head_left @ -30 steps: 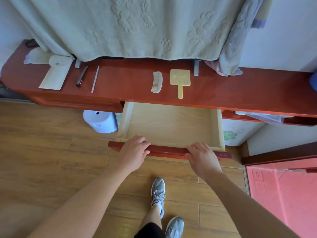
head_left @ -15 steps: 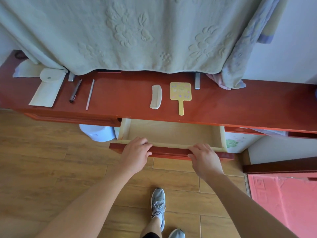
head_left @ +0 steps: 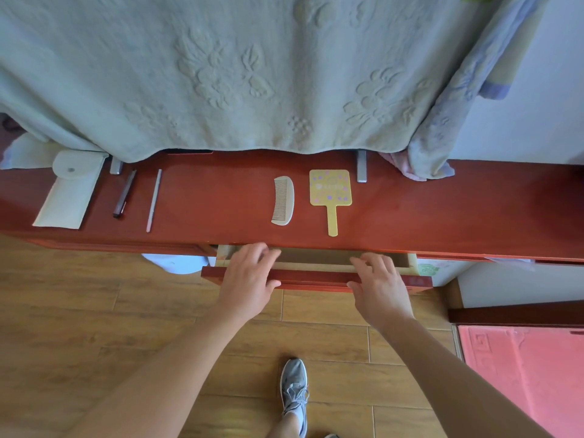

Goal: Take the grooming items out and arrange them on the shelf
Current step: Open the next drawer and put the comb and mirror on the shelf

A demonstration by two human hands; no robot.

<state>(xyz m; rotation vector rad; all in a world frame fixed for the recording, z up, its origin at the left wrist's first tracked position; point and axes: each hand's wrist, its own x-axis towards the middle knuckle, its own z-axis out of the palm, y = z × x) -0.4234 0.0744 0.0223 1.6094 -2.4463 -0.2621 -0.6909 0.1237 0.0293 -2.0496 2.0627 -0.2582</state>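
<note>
On the red wooden shelf lie a pale comb and a yellow hand mirror side by side. Farther left are a dark pen-like tool, a thin pale stick and a cream pouch. Below the shelf edge, the drawer front stands out only a little, leaving a narrow gap. My left hand and right hand rest on the drawer front, fingers lying over its top edge and thumbs on its face. The drawer's inside is hidden.
A pale green blanket hangs over the back of the shelf. A white bin sits under the shelf at the left. A red mat lies at the right, and my shoe is on the wood floor.
The drawer has slid in from wide open to nearly shut, with both hands staying on its front. The view has moved closer to the shelf.
</note>
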